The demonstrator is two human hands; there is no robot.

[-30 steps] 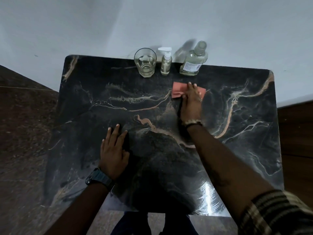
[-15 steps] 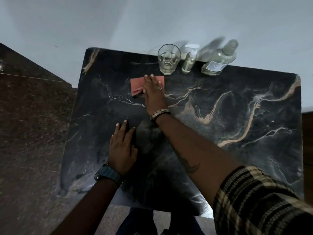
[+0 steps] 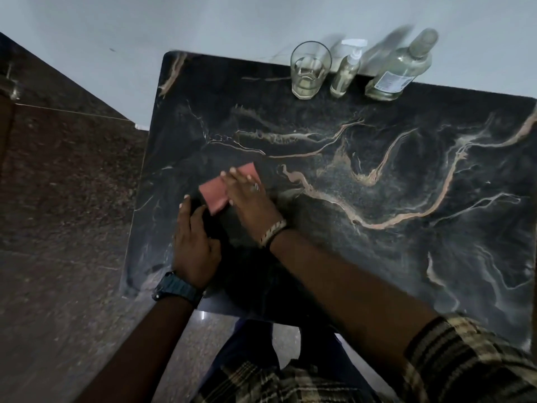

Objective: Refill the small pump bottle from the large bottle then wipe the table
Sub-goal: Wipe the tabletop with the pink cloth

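A folded pink cloth (image 3: pixel 216 194) lies on the black marble table (image 3: pixel 377 242) near its left side. My right hand (image 3: pixel 250 196) presses flat on the cloth with straight fingers, covering its right half. My left hand (image 3: pixel 194 242) rests flat on the table just below and left of the cloth, fingers straight. At the table's far edge stand the small pump bottle (image 3: pixel 347 72) with a white pump and, to its right, the large clear bottle (image 3: pixel 398 71) with a label, both upright against the wall.
A drinking glass (image 3: pixel 309 71) with a little liquid stands left of the pump bottle. A white wall runs behind the table. Brown speckled floor (image 3: pixel 64 213) lies to the left. My legs show under the table's near edge.
My right hand has slid the cloth from the far side near the glass toward the near left, close to my left hand. The left hand stays put.
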